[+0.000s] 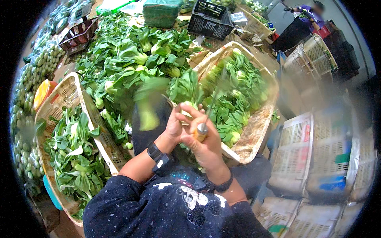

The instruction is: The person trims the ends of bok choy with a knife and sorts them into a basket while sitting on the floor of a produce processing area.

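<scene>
A head of bok choy (186, 87) points leaves away from me, its pale base gripped by my left hand (173, 126). My right hand (207, 148) is closed around a knife (201, 132) with a yellowish handle and a metal end cap. The thin blade is blurred and points away over the right crate. Both hands meet at the base of the bok choy, so some fingers are hidden. A blurred green leaf stalk (147, 116) is left of my hands, apart from them. Trimmed bok choy (238, 95) fills much of the plastic crate (253, 139) on the right.
A large heap of bok choy (134, 56) lies ahead. Loose leaves (79, 160) fill a left crate (98, 128). Black crates (209, 22) and a green bundle (162, 13) stand behind the heap. Stacked crates (293, 148) line the right; another person (309, 17) is far right.
</scene>
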Tool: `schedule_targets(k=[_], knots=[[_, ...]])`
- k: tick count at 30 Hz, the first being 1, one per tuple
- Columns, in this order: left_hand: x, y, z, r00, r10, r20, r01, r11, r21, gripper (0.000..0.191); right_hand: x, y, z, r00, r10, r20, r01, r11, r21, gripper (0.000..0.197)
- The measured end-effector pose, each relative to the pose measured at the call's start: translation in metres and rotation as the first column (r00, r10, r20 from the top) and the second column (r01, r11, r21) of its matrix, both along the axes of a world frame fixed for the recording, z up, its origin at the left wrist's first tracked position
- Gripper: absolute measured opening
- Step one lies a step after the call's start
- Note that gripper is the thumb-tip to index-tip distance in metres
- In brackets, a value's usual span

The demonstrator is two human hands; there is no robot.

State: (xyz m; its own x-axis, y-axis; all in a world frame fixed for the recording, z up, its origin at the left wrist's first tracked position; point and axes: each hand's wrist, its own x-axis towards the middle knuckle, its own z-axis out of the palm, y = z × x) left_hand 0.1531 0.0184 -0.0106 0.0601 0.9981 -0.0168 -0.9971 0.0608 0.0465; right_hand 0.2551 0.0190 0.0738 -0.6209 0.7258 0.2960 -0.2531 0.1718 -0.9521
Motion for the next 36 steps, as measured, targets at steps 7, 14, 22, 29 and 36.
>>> schedule_targets(k=[7, 14, 22, 29, 36], knots=[[0.018, 0.010, -0.029, 0.807, 0.206, -0.554, -0.230, 0.973, 0.027, 0.042, 0.026, 0.026, -0.040, 0.774, -0.397, 0.492, 0.371, 0.916, 0.156, 0.042], [0.009, 0.005, -0.021, -0.243, 0.229, -0.943, -0.405, 0.859, 0.313, 0.024, 0.033, 0.033, -0.073, 0.925, -0.332, 0.185, 0.372, 0.890, -0.264, 0.042], [0.007, 0.005, -0.025, -0.115, 0.289, -0.950, -0.520, 0.798, 0.305, 0.020, 0.027, 0.027, -0.089, 0.890, -0.455, -0.005, 0.381, 0.751, -0.538, 0.037], [0.028, -0.004, -0.007, 0.373, 0.486, -0.790, -0.446, 0.841, 0.307, 0.010, 0.051, 0.060, -0.101, 0.805, -0.570, -0.165, 0.149, 0.463, -0.873, 0.036], [-0.101, -0.040, 0.042, 0.579, 0.755, -0.308, -0.715, 0.652, 0.253, 0.018, 0.091, 0.074, -0.082, 0.821, -0.394, -0.413, -0.205, 0.472, -0.857, 0.047]])
